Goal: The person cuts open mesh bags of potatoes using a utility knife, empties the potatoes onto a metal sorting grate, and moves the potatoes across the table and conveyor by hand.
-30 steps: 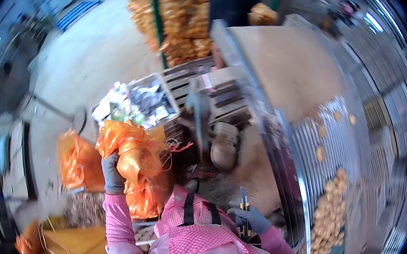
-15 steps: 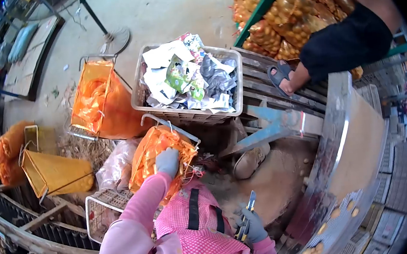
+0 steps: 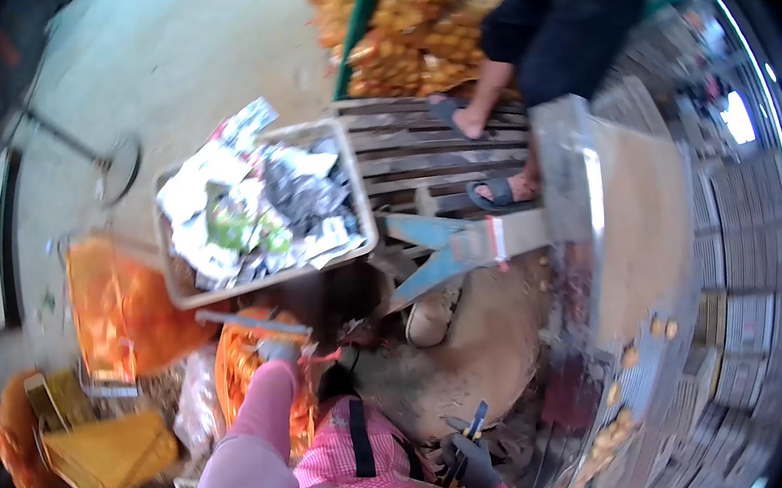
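Observation:
My left hand (image 3: 278, 351), in a grey glove, is at the upper part of a bundle of orange mesh bags (image 3: 241, 360), just below a bluish metal bar (image 3: 254, 322). Its fingers are blurred and partly hidden, so I cannot tell whether they grip the mesh. Low in the view, beside the pink checked apron (image 3: 336, 450), my gloved right hand (image 3: 474, 464) is closed around a utility knife (image 3: 475, 421). The knife points upward.
A crate (image 3: 361, 185) of torn printed paper stands ahead. Orange mesh sacks (image 3: 127, 315) and yellow frames (image 3: 113, 454) lie left. Potatoes (image 3: 611, 435) sit along the right-hand chute (image 3: 643, 237). A person's sandalled feet (image 3: 500, 192) are on slats near filled sacks (image 3: 425, 26).
The view has swung right, so most things sit further left. My left hand has come nearer the metal bar over the orange mesh. The knife stays in my right hand.

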`<action>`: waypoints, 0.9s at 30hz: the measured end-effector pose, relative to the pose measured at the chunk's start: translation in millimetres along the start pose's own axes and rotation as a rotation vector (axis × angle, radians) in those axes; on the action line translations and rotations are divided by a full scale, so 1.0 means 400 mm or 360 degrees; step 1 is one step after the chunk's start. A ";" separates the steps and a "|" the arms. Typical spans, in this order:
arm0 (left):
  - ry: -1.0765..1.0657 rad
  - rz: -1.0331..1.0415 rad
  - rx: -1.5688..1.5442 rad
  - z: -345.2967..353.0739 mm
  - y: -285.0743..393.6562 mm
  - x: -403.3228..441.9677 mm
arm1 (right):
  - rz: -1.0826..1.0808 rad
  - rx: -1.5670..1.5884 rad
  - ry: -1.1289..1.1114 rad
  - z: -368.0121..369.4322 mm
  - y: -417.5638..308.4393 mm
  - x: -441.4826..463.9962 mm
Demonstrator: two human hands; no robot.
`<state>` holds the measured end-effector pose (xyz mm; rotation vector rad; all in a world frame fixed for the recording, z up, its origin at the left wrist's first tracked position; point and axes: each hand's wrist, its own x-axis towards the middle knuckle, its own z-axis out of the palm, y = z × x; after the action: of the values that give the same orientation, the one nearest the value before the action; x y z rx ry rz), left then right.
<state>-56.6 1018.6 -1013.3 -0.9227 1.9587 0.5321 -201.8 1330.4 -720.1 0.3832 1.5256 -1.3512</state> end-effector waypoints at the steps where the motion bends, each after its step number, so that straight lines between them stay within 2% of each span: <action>1: -0.0121 0.0122 0.0284 -0.077 -0.002 -0.086 | -0.0169 0.0138 -0.0131 -0.036 0.036 -0.006; 4: 0.0127 0.0331 0.0042 0.139 -0.098 0.078 | -0.0473 0.0736 -0.0127 -0.058 0.097 -0.055; 5: 0.0172 0.1233 -0.1232 0.322 -0.230 0.238 | -0.0379 0.0651 -0.0160 -0.064 0.098 -0.080; 6: 0.0143 0.0531 0.0108 0.181 -0.191 0.127 | -0.0290 0.0577 -0.0186 -0.069 0.111 -0.107; 7: 0.0100 0.0509 0.0351 0.117 -0.176 0.088 | -0.0283 0.0501 -0.0242 -0.087 0.154 -0.106; 9: 0.0104 0.0540 0.0583 0.023 -0.165 0.051 | -0.0416 0.0697 -0.0217 -0.114 0.238 -0.112; 12: 0.0121 0.0551 0.0828 -0.075 -0.118 0.027 | -0.0850 0.0566 -0.0152 -0.190 0.273 -0.137; 13: 0.0129 0.0558 0.0889 -0.097 -0.095 0.018 | -0.0947 0.0686 -0.0153 -0.211 0.265 -0.166; 15: 0.0140 0.0542 0.0993 -0.134 -0.062 -0.010 | -0.1350 0.0734 -0.0162 -0.278 0.227 -0.228; 17: 0.0148 0.0536 0.1088 -0.156 -0.022 -0.059 | -0.1523 0.0851 -0.0132 -0.382 0.215 -0.278; 19: 0.0145 0.0565 0.1218 -0.177 0.022 -0.090 | -0.1812 0.0615 0.0258 -0.489 0.155 -0.365; 21: 0.0135 0.0777 0.1567 -0.180 0.091 -0.127 | -0.1782 0.0839 0.0297 -0.607 0.140 -0.384; 22: 0.0169 0.1004 0.1868 -0.177 0.138 -0.143 | -0.1945 0.0746 0.0305 -0.669 0.132 -0.376; 23: 0.0240 0.1235 0.2056 -0.163 0.208 -0.181 | -0.1916 0.0711 0.0403 -0.714 0.118 -0.379; 25: 0.0322 0.1411 -0.0111 -0.111 0.405 -0.372 | -0.1822 0.0677 0.0325 -0.816 0.122 -0.311; 26: 0.0657 0.1863 0.0145 -0.082 0.531 -0.506 | -0.1844 0.0680 0.0300 -0.853 0.123 -0.291; 27: 0.0998 0.2291 0.0425 -0.057 0.652 -0.639 | -0.1722 0.0486 0.0402 -0.884 0.121 -0.275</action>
<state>-185.1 1270.0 -780.5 0.7647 2.9722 0.7428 -282.0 1695.1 -708.2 -0.1537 1.8133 -2.4587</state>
